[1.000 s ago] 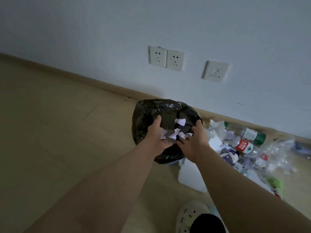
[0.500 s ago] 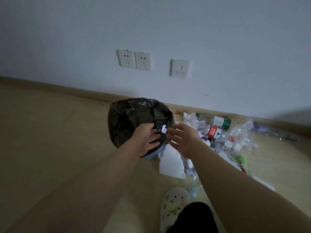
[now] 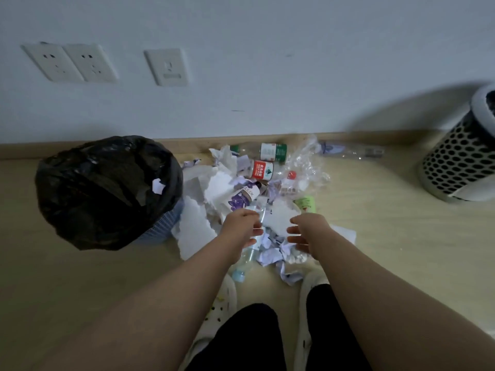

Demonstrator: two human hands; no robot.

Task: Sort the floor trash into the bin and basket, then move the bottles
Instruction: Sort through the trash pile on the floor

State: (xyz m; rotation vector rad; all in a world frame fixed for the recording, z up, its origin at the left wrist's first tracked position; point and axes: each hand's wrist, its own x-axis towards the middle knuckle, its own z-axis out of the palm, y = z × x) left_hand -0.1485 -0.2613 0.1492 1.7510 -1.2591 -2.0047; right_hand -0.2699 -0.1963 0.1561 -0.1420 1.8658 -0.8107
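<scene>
A bin lined with a black bag [image 3: 107, 191] stands on the floor at the left, a white scrap lying in it. To its right lies a heap of torn white paper [image 3: 198, 226] mixed with plastic bottles: a red-labelled one [image 3: 262, 170], a green-labelled one [image 3: 270, 151], a purple-labelled one [image 3: 242, 198] and a clear one by the wall [image 3: 348, 151]. My left hand [image 3: 241, 226] and my right hand [image 3: 308, 228] hover side by side over the near paper scraps [image 3: 270, 254], fingers loosely spread, holding nothing.
A white perforated basket [image 3: 460, 167] stands at the far right by the wall. Crumpled clear plastic [image 3: 305, 164] lies in the heap. My two white clogs [image 3: 222, 298] are just in front of the pile. Wall sockets [image 3: 69, 62] sit above the bin.
Both hands have left the bin's mouth and moved right and down over the paper heap. The paper scraps they dropped are gone from them. The view has swung right, showing the basket.
</scene>
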